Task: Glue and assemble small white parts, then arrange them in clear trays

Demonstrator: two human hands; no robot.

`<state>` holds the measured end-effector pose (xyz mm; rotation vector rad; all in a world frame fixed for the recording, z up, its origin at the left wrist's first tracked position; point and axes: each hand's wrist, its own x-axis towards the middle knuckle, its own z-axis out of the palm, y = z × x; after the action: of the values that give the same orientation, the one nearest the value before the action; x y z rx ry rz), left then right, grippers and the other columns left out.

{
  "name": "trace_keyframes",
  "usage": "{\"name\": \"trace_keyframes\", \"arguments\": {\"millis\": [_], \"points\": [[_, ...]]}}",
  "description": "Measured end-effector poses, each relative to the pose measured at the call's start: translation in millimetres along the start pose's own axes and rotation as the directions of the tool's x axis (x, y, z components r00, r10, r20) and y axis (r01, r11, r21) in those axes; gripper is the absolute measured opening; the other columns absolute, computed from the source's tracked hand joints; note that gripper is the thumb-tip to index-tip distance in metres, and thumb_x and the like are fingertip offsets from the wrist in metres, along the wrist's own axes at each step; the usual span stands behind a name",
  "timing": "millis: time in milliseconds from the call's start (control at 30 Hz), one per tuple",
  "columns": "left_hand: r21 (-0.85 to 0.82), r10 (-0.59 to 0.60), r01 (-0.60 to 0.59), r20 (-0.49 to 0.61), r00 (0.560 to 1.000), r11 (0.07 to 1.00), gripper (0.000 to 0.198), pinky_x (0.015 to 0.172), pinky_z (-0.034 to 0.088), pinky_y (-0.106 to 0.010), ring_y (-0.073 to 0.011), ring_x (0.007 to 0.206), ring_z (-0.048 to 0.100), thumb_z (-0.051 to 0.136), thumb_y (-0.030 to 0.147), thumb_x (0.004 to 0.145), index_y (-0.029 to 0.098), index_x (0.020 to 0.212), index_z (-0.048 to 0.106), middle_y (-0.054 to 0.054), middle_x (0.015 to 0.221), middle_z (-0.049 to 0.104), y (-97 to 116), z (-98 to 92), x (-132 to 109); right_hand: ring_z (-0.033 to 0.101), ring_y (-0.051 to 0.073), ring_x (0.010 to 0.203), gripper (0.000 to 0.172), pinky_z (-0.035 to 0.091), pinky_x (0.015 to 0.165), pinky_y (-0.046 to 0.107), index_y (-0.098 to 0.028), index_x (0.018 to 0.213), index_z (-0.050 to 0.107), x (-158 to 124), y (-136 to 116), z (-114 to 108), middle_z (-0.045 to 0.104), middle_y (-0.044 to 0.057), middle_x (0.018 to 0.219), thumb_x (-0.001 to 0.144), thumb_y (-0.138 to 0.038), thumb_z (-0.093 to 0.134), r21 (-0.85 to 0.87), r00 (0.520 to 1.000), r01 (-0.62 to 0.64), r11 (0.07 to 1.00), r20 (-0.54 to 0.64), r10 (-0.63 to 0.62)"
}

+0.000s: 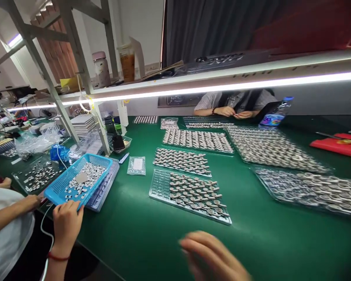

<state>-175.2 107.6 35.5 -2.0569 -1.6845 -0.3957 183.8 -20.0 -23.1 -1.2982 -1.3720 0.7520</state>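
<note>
My right hand (213, 255) is blurred low in the middle of the view, above the green table (140, 234). Its fingers point left, loosely spread, with nothing in them. Nearest to it, just beyond, lies a clear plastic tray (159, 184) partly filled with rows of small metal parts (197, 193); the tray's left columns are bare. My left hand is out of view.
More filled trays (181, 160) (197, 139) (275, 148) (310, 187) lie further back and right. At left, a co-worker's hand (66, 222) grips a blue basket (58, 187) of small round parts. Another person (234, 105) works across the table beside a water bottle (276, 113). A red folder (336, 145) lies far right.
</note>
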Motion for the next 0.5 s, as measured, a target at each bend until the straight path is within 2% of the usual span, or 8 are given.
{"name": "trace_keyframes", "arguments": {"millis": [33, 67, 133, 233, 333, 400, 500], "points": [[-0.011, 0.002, -0.002, -0.014, 1.0, 1.0, 0.022, 0.083, 0.038, -0.042, -0.028, 0.081, 0.064, 0.049, 0.024, 0.088, 0.016, 0.085, 0.07, -0.009, 0.08, 0.071, -3.6, 0.3, 2.3, 0.064, 0.025, 0.091, 0.012, 0.055, 0.083, 0.042, -0.034, 0.099, 0.069, 14.6, -12.2, 20.8, 0.068, 0.006, 0.096, 0.091, -0.03, 0.061, -0.105, 0.984, 0.132, 0.986, 0.133, -0.118], [-0.025, 0.002, -0.003, -0.029, 1.0, 1.0, 0.022, 0.084, 0.037, -0.042, -0.0282, 0.083, 0.064, 0.05, 0.024, 0.088, 0.016, 0.085, 0.069, -0.009, 0.081, 0.071, -7.4, -0.4, 5.0, 0.064, 0.025, 0.086, 0.016, 0.055, 0.08, 0.041, -0.031, 0.098, 0.07, 33.0, -22.5, 44.8, 0.068, 0.006, 0.092, 0.092, -0.024, 0.057, -0.204, 0.939, 0.271, 0.941, 0.269, -0.213], [-0.054, 0.004, -0.007, -0.059, 0.998, 0.999, 0.02, 0.086, 0.037, -0.042, -0.028, 0.085, 0.063, 0.05, 0.024, 0.088, 0.016, 0.086, 0.069, -0.009, 0.082, 0.07, -15.3, -3.5, 10.6, 0.063, 0.022, 0.083, 0.021, 0.055, 0.077, 0.036, -0.024, 0.098, 0.068, 74.1, -37.1, 98.5, 0.067, 0.007, 0.091, 0.093, -0.014, 0.051, -0.331, 0.843, 0.459, 0.824, 0.456, -0.287], [-0.091, 0.002, -0.011, -0.099, 0.995, 0.996, 0.018, 0.088, 0.037, -0.042, -0.0275, 0.086, 0.063, 0.052, 0.023, 0.088, 0.017, 0.089, 0.069, -0.008, 0.083, 0.07, -24.4, -7.9, 17.5, 0.061, 0.021, 0.097, 0.015, 0.051, 0.088, 0.033, -0.021, 0.101, 0.067, 123.9, -46.0, 176.3, 0.066, 0.007, 0.103, 0.093, -0.017, 0.055, -0.378, 0.82, 0.494, 0.783, 0.501, -0.276], [-0.116, -0.012, -0.003, -0.13, 0.991, 0.993, 0.016, 0.086, 0.037, -0.042, -0.0275, 0.084, 0.062, 0.053, 0.022, 0.088, 0.017, 0.088, 0.069, -0.008, 0.082, 0.069, -25.8, -9.0, 20.0, 0.056, 0.028, 0.106, 0.02, 0.048, 0.092, 0.041, -0.018, 0.104, 0.066, 147.0, -43.7, 232.2, 0.062, 0.014, 0.114, 0.089, -0.031, 0.063, -0.452, 0.834, 0.484, 0.749, 0.498, -0.239], [-0.133, -0.02, 0.001, -0.141, 0.99, 0.991, 0.014, 0.085, 0.038, -0.042, -0.0269, 0.083, 0.061, 0.054, 0.02, 0.087, 0.018, 0.087, 0.068, -0.007, 0.08, 0.068, -23.3, -8.0, 19.3, 0.056, 0.033, 0.105, 0.026, 0.048, 0.088, 0.046, -0.015, 0.1, 0.066, 152.1, -38.2, 254.5, 0.062, 0.017, 0.11, 0.085, -0.036, 0.067, -0.499, 0.847, 0.462, 0.733, 0.493, -0.198], [-0.164, -0.032, 0.006, -0.154, 0.988, 0.987, 0.012, 0.088, 0.038, -0.041, -0.0249, 0.083, 0.062, 0.057, 0.017, 0.087, 0.02, 0.087, 0.068, -0.005, 0.079, 0.068, -19.4, -5.4, 17.0, 0.056, 0.033, 0.102, 0.015, 0.048, 0.086, 0.046, -0.016, 0.09, 0.066, 154.9, -27.6, 267.2, 0.063, 0.016, 0.103, 0.083, -0.029, 0.066, -0.525, 0.848, 0.452, 0.721, 0.503, -0.165]]}}
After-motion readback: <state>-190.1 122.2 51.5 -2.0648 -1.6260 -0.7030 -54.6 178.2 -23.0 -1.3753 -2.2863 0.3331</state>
